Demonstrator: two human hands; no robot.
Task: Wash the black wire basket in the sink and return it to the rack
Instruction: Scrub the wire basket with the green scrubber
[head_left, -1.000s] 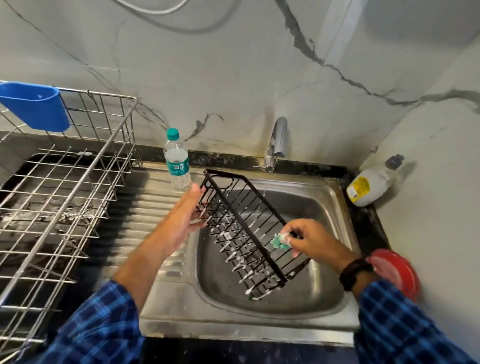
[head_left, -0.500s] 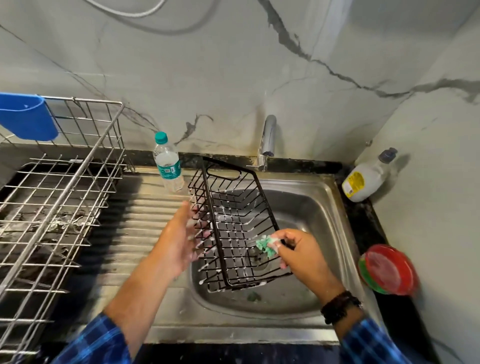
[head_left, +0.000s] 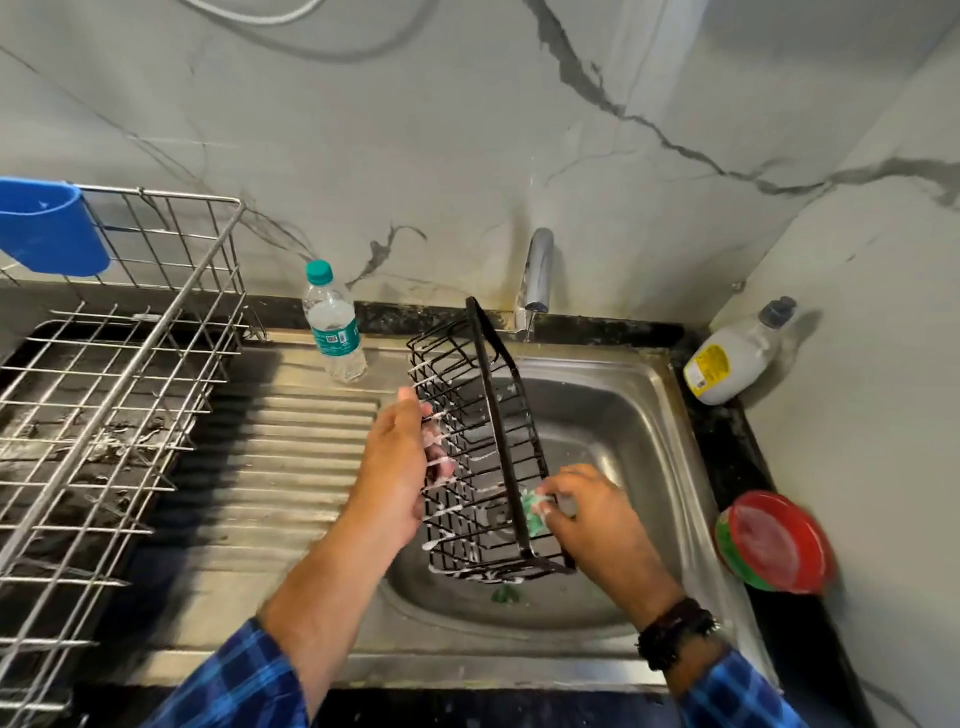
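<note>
Over the sink (head_left: 649, 374), left fingers (head_left: 440, 469) hooked through basket (head_left: 497, 415) (soapy), right fingers (head_left: 567, 480) tight on scrubber (head_left: 532, 512).

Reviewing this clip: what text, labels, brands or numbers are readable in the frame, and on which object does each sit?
No text can be read.
Water bottle: teal label with a printed code patch, wording too small to read.
White bottle by the wall: yellow label, print too blurred to read.

counter (head_left: 727, 441) | L: wire rack (head_left: 119, 395) | drainboard (head_left: 291, 457): water btl (head_left: 335, 332) | R: soap btl (head_left: 737, 358), red dish (head_left: 774, 540)
</note>
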